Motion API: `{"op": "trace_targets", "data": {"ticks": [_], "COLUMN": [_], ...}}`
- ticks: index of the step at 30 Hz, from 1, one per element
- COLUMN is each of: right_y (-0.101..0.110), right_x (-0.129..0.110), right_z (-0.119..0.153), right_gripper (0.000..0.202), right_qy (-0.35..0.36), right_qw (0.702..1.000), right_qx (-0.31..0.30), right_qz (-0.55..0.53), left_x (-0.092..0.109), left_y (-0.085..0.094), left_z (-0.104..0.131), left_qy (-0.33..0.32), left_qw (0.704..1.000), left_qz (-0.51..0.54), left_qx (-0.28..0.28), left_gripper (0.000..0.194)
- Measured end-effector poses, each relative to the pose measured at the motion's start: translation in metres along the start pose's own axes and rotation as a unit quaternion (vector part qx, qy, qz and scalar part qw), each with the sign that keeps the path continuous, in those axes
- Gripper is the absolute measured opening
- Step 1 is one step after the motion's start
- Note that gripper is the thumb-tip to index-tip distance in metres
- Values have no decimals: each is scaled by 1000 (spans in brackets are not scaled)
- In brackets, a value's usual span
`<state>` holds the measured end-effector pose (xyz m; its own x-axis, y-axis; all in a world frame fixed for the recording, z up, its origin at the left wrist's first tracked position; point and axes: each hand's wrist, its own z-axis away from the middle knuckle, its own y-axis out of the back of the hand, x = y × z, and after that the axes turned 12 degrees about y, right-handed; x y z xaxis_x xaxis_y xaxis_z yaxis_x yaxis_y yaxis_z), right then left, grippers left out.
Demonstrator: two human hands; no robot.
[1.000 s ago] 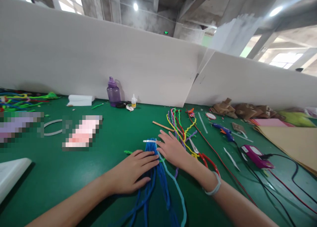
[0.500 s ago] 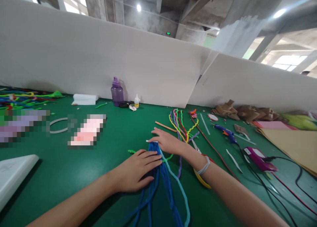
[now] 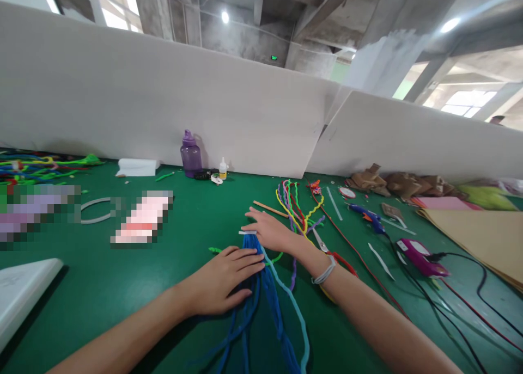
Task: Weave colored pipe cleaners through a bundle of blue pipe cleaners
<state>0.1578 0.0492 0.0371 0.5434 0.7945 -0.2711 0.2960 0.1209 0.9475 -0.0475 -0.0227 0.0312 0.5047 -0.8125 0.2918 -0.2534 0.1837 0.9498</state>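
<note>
Blue fuzzy strands (image 3: 278, 314) run from the middle of the green table toward its near edge, a light blue strand (image 3: 297, 314) along their right side. A short white strip (image 3: 247, 232) crosses their top end. My left hand (image 3: 229, 279) lies flat over the upper part of the bundle, fingers extended. My right hand (image 3: 267, 230) rests at the top end beside the strip, its fingers stretched to the left and apart. Behind my right hand lie coloured wavy strands (image 3: 304, 224) and a thin wooden stick (image 3: 270, 208).
Scissors (image 3: 321, 240) lie partly under my right forearm. To the right are a blue glue gun (image 3: 368, 217), a magenta box (image 3: 420, 258) with cables and brown sheets (image 3: 478, 243). A purple bottle (image 3: 191, 156) stands at the back, a white board (image 3: 28, 287) at left.
My right hand has shifted slightly left and up from the white strip, baring more of it. My left hand stays on the strands. The view has moved a little.
</note>
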Motion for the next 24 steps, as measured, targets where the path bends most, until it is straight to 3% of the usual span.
{"op": "trace_targets", "data": {"ticks": [4, 6, 10, 17, 19, 23, 24], "right_y": [5, 6, -1, 6, 10, 16, 16], "right_x": [0, -3, -14, -20, -20, -17, -17], "right_z": [17, 30, 53, 70, 72, 75, 76], "right_gripper": [42, 31, 22, 13, 8, 4, 5], "right_qy": [-50, -71, -78, -58, -50, -41, -39], "right_qw": [977, 965, 968, 994, 995, 995, 995], "right_qx": [200, 242, 216, 77, 50, 19, 14], "right_qz": [-52, -76, -99, -61, -64, -86, -91], "left_x": [0, 0, 1, 1, -2, -13, -17], "left_y": [1, 2, 3, 3, 3, 0, 0], "left_z": [0, 0, -1, -2, -3, -3, -4], "left_qy": [8, 7, 10, 11, 22, 105, 114], "left_qw": [1000, 1000, 1000, 1000, 999, 982, 979], "left_qz": [-3, 0, 1, 5, 12, 23, 20], "left_qx": [-10, -9, -1, -8, 23, 154, 166], "left_gripper": [54, 54, 53, 56, 52, 29, 24]}}
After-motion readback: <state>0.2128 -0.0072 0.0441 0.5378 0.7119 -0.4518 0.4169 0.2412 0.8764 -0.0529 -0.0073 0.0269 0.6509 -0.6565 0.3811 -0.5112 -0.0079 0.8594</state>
